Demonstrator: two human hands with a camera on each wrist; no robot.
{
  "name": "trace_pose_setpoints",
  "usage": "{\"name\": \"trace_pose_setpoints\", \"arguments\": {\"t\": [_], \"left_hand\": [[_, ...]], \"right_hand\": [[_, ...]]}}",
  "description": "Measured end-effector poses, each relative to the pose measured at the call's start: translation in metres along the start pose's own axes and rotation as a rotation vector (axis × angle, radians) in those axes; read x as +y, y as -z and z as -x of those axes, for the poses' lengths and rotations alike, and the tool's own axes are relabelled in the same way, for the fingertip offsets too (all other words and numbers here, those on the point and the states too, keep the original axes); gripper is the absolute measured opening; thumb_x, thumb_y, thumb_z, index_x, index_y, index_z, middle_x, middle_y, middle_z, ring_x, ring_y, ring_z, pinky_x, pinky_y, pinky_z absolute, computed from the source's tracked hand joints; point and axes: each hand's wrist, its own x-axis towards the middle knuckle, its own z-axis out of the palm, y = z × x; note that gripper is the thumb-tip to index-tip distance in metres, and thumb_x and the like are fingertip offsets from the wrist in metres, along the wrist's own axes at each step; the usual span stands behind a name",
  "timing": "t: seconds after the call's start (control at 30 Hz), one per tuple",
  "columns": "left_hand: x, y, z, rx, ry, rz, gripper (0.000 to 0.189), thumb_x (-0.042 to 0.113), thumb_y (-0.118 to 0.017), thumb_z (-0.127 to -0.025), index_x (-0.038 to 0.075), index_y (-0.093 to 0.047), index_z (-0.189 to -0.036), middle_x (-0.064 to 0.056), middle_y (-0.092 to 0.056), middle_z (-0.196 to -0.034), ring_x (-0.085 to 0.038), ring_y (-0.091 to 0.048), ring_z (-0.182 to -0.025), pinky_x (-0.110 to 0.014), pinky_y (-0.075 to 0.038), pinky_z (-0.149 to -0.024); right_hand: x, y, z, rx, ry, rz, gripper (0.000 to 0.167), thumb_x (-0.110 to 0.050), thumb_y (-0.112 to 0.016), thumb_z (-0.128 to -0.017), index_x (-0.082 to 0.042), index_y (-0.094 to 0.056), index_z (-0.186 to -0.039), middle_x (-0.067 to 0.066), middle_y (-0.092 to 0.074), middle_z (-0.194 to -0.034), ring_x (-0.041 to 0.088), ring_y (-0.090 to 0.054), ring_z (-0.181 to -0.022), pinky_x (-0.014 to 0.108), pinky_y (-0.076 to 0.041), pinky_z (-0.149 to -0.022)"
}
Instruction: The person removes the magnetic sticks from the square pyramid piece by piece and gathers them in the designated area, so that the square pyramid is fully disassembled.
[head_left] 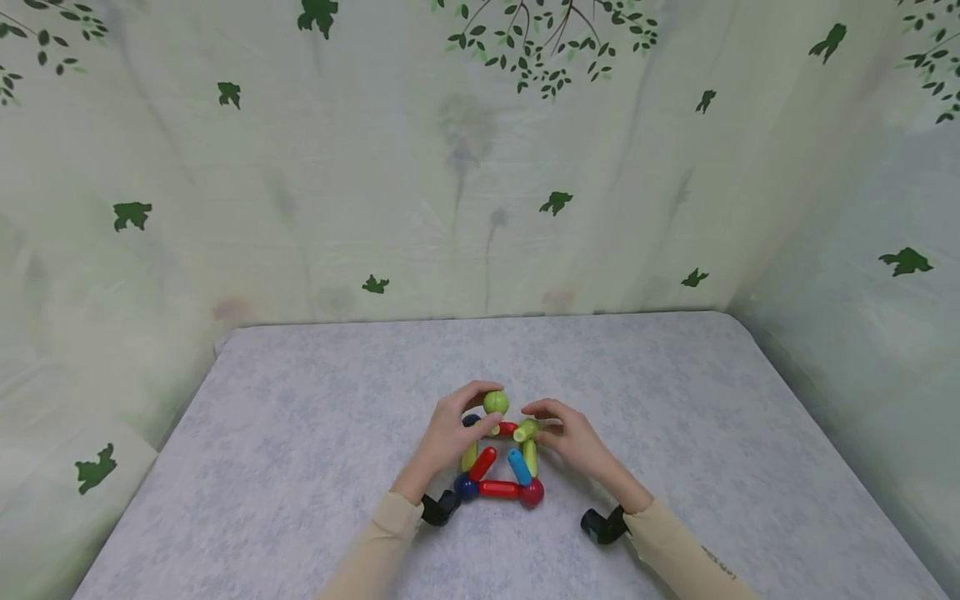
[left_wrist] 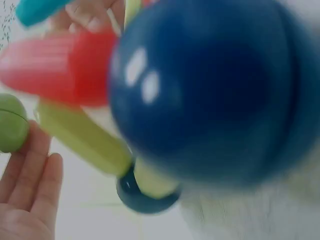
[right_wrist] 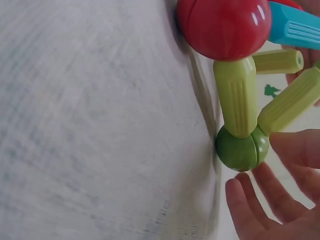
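Note:
Magnetic rods and balls form a four-sided frame on the table. Between thumb and fingers, my left hand (head_left: 452, 427) holds a loose-looking light green ball (head_left: 496, 402) above the frame's far side. Across from it, my right hand (head_left: 576, 440) grips the green corner ball (right_wrist: 237, 150), its thumb at the foot of a slanting yellow-green rod (right_wrist: 292, 100). Nearest me are a dark blue ball (head_left: 466, 487) and a red ball (head_left: 532, 492), joined by a red rod (head_left: 499, 489). From them rise another red rod (head_left: 483, 463) and a light blue rod (head_left: 519, 467).
A grey mottled cloth covers the table (head_left: 315, 467). Behind it hangs a pale curtain (head_left: 420, 183) printed with leaves. Black wrist cameras, one on the left wrist (head_left: 441, 507) and one on the right wrist (head_left: 603, 527), sit low beside the frame.

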Motion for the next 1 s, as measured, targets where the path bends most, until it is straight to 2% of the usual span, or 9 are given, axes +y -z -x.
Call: {"name": "trace_pose_setpoints", "arguments": {"t": [0.07, 0.17, 0.3, 0.47, 0.67, 0.87, 1.0], "left_hand": [[0.007, 0.007, -0.001, 0.015, 0.050, 0.008, 0.033, 0.003, -0.066, -0.089, -0.002, -0.058, -0.121, -0.014, -0.062, -0.115, -0.028, -0.061, -0.105, -0.044, -0.047, -0.093], [0.000, 0.014, -0.003, 0.045, 0.124, 0.025, 0.034, -0.002, -0.066, -0.087, -0.006, -0.057, -0.121, -0.020, -0.061, -0.115, -0.033, -0.060, -0.103, -0.046, -0.046, -0.093], [-0.035, 0.016, -0.007, 0.091, 0.198, 0.008, 0.036, 0.000, -0.068, -0.086, -0.001, -0.060, -0.121, -0.015, -0.062, -0.113, -0.030, -0.059, -0.101, -0.043, -0.048, -0.090], [-0.051, 0.023, -0.018, 0.092, 0.272, -0.038, 0.036, 0.000, -0.070, -0.085, 0.004, -0.061, -0.120, -0.011, -0.063, -0.112, -0.026, -0.058, -0.102, -0.038, -0.049, -0.087], [-0.067, 0.027, -0.035, 0.082, 0.361, -0.054, 0.036, -0.001, -0.070, -0.083, 0.003, -0.062, -0.118, -0.015, -0.062, -0.115, -0.028, -0.061, -0.101, -0.039, -0.050, -0.087], [-0.080, 0.032, -0.052, 0.095, 0.418, -0.075, 0.036, -0.001, -0.070, -0.083, 0.003, -0.062, -0.118, -0.014, -0.061, -0.118, -0.028, -0.061, -0.101, -0.039, -0.049, -0.086], [-0.085, 0.034, -0.062, 0.091, 0.410, -0.101, 0.036, -0.001, -0.070, -0.083, 0.002, -0.062, -0.118, -0.015, -0.061, -0.120, -0.029, -0.061, -0.103, -0.040, -0.048, -0.089]], "right_hand": [[-0.001, 0.001, -0.001, -0.011, -0.038, -0.009, 0.029, 0.008, -0.057, -0.090, 0.006, -0.058, -0.119, 0.022, -0.059, -0.118, 0.037, -0.056, -0.110, 0.050, -0.046, -0.092], [0.007, 0.000, -0.003, -0.033, -0.085, -0.002, 0.027, 0.007, -0.056, -0.091, 0.004, -0.060, -0.117, 0.017, -0.061, -0.116, 0.032, -0.058, -0.107, 0.049, -0.045, -0.093], [0.017, -0.001, -0.005, -0.043, -0.125, 0.001, 0.025, 0.005, -0.057, -0.091, -0.002, -0.063, -0.114, 0.007, -0.063, -0.113, 0.024, -0.059, -0.103, 0.045, -0.045, -0.093], [0.021, -0.001, -0.007, -0.052, -0.138, 0.001, 0.024, 0.004, -0.057, -0.092, -0.006, -0.063, -0.112, 0.003, -0.062, -0.111, 0.022, -0.058, -0.102, 0.044, -0.046, -0.093], [0.024, -0.001, -0.011, -0.069, -0.128, 0.018, 0.023, 0.002, -0.055, -0.093, -0.008, -0.063, -0.113, 0.002, -0.061, -0.110, 0.022, -0.056, -0.103, 0.044, -0.046, -0.092], [0.022, 0.000, -0.012, -0.083, -0.119, 0.009, 0.023, 0.002, -0.055, -0.094, -0.005, -0.062, -0.114, 0.003, -0.061, -0.111, 0.023, -0.056, -0.104, 0.044, -0.046, -0.093], [0.021, 0.001, -0.012, -0.085, -0.123, 0.007, 0.023, 0.002, -0.055, -0.094, -0.005, -0.061, -0.115, 0.003, -0.060, -0.112, 0.024, -0.055, -0.105, 0.045, -0.046, -0.094]]}}
